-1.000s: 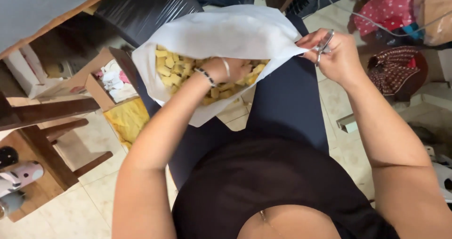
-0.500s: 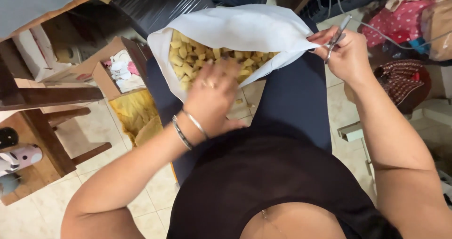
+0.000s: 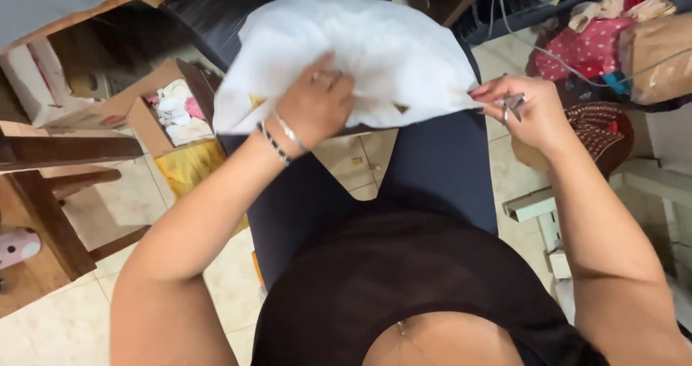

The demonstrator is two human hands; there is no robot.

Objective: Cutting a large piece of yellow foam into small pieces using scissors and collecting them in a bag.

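Cardboard box: we see it on the tiled floor at the far left, beside a wooden stool, with white and pink scraps inside.
Left hand: our hand presses palm-down on the near flap of the white cloth, fingers curled into the fabric, so the grip is clenched on it; beaded bracelets circle the wrist.
White cloth: it lies bunched across our lap on the dark trousers, folded over so its contents are hidden, apart from small yellowish bits at the edges.
Right hand: we pinch the cloth's right corner, while the same grip holds a small metal tool.
Red dotted fabric: heaped at the far right.
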